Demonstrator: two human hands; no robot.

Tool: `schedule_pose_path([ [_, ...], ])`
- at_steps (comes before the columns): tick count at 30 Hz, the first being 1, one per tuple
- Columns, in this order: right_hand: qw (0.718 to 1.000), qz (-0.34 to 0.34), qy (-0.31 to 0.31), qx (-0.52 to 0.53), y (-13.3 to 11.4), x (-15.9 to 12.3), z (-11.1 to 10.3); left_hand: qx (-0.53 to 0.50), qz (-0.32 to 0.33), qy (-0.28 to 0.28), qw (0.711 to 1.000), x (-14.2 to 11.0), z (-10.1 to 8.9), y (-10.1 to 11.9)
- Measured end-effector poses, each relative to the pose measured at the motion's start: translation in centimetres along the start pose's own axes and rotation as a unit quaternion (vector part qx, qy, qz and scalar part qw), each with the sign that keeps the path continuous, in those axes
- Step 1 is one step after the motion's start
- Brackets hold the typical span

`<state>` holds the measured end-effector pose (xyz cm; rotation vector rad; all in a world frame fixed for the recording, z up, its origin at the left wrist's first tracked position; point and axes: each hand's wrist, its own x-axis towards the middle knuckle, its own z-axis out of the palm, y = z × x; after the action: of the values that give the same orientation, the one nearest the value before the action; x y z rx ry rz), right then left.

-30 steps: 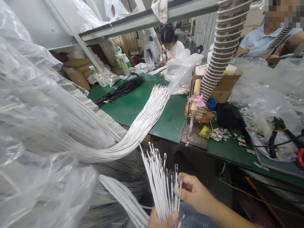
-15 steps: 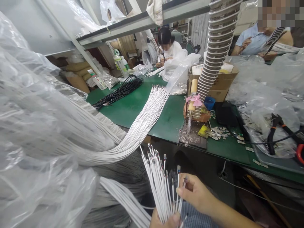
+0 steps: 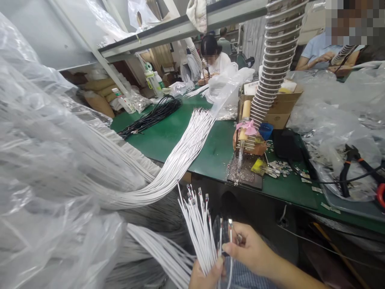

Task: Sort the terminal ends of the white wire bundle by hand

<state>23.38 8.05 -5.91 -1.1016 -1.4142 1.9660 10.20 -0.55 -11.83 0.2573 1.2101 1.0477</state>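
A fan of thin white wires (image 3: 198, 228) with small metal tips stands low in front of the green worktop (image 3: 210, 148), clamped at its base by the left hand (image 3: 206, 277). Just beside it, the right hand (image 3: 251, 251) pinches a single wire (image 3: 230, 241) between thumb and fingers. A long white cable bundle (image 3: 180, 156) drapes over the worktop's edge; further along lie black cables (image 3: 153, 114).

Wire bundle (image 3: 183, 150) on bench (image 3: 210, 152), left of pliers (image 3: 349, 168).
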Motion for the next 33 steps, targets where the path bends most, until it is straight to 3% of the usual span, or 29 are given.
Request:
schedule_pose_path([
  [3, 0.999, 0.001, 0.022, -0.046, 0.4, 0.2, -0.1, 0.008, 0.015, 0.02, 1.0, 0.1, 0.0, -0.5],
  [9, 0.996, -0.018, 0.038, -0.08, 0.8, 0.4, -0.2, 0.006, 0.018, -0.006, 1.0, 0.2, 0.3, -0.9],
  [19, 0.993, -0.009, 0.038, -0.107, 1.0, -0.8, -1.3, 0.005, 0.013, 0.012, 1.0, -0.3, 1.7, 1.2],
  [26, 0.994, -0.019, 0.01, -0.105, 2.3, -1.9, -3.5, -0.018, 0.025, -0.09, 0.995, -0.1, 2.4, 1.5],
  [33, 0.993, -0.046, 0.075, -0.077, 3.6, -2.2, -5.6, 0.0, 0.003, -0.092, 0.996, -0.3, 3.4, 1.5],
])
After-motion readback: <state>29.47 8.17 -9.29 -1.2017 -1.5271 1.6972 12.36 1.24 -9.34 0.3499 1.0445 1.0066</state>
